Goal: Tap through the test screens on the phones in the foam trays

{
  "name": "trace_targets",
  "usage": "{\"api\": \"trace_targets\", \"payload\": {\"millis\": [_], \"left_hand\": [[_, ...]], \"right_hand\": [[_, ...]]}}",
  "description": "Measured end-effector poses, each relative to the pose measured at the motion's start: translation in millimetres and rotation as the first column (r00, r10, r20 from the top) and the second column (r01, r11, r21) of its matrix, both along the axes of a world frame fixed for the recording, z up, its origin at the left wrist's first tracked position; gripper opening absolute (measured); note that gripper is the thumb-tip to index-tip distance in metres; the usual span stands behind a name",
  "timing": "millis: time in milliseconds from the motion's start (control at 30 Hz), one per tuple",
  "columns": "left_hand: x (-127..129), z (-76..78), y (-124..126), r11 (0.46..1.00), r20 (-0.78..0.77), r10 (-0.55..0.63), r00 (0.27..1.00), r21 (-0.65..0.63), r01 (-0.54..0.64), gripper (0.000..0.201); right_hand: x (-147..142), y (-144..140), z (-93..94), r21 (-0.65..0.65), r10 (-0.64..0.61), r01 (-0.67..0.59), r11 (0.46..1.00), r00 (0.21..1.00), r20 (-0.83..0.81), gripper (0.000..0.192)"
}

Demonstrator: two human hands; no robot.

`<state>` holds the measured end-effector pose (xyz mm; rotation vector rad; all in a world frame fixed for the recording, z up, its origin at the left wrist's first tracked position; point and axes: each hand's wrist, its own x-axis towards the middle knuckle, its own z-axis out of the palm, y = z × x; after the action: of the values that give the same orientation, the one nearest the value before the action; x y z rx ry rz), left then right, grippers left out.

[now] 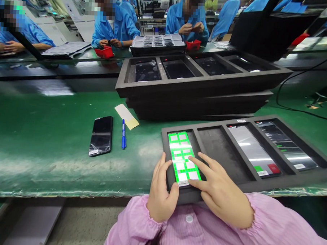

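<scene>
Phone [183, 158] with a lit screen of green and white squares lies in the leftmost pocket of the near tray [299, 177], which sits at the front edge of the green bench [43, 149]. The left hand [160, 194] cups the phone's near left corner, thumb on its bottom edge, seemingly to keep it steady in the pocket. The right hand [220, 191] is spread and loose, grasping nothing; its forefinger tip touches the screen near the middle, and the other fingers rest on the tray's foam beside the phone.

This tray has four pockets. The one just right of the phone is bare, the third holds a second phone [253, 150] with a pale screen and red and green marks, and the fourth holds a third phone [285, 144], its screen dim.

Behind the tray stands a stack of similar trays [197, 91]; the top one holds four dark phones, and the count of trays beneath is hard to tell. Left of the near tray, loose on the bench, lie one blue pen [123, 134], one dark phone [101, 135] and one slip of paper [126, 116]. Beyond the stack, several people in blue coats work at another bench, with two small red bins [104, 52] by their hands.
</scene>
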<state>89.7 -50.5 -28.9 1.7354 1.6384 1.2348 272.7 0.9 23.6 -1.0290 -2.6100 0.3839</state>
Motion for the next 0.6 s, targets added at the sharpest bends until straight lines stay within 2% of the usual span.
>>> {"api": "trace_targets", "payload": {"millis": [133, 300, 467, 600], "left_hand": [[0, 0.1, 0, 1.0, -0.003, 0.009, 1.0, -0.012, -0.009, 0.048], [1, 1.0, 1, 1.0, -0.006, 0.009, 1.0, 0.0, -0.009, 0.049], [0, 0.6, 0, 1.0, -0.007, 0.003, 1.0, -0.002, -0.003, 0.049], [1, -0.2, -1, 1.0, -0.005, 0.008, 1.0, 0.0, -0.008, 0.051]], "right_hand": [[17, 4, 1.4, 0.048, -0.059, 0.059, 0.997, 0.998, 0.005, 0.04], [25, 14, 12.8, 0.08, -0.066, 0.061, 0.995, 0.995, 0.071, 0.035], [13, 28, 23.1, 0.108, -0.043, 0.039, 0.993, 0.998, 0.041, 0.036], [-7, 43, 21.3, 0.11, 0.007, -0.011, 0.994, 0.999, 0.044, 0.037]]}}
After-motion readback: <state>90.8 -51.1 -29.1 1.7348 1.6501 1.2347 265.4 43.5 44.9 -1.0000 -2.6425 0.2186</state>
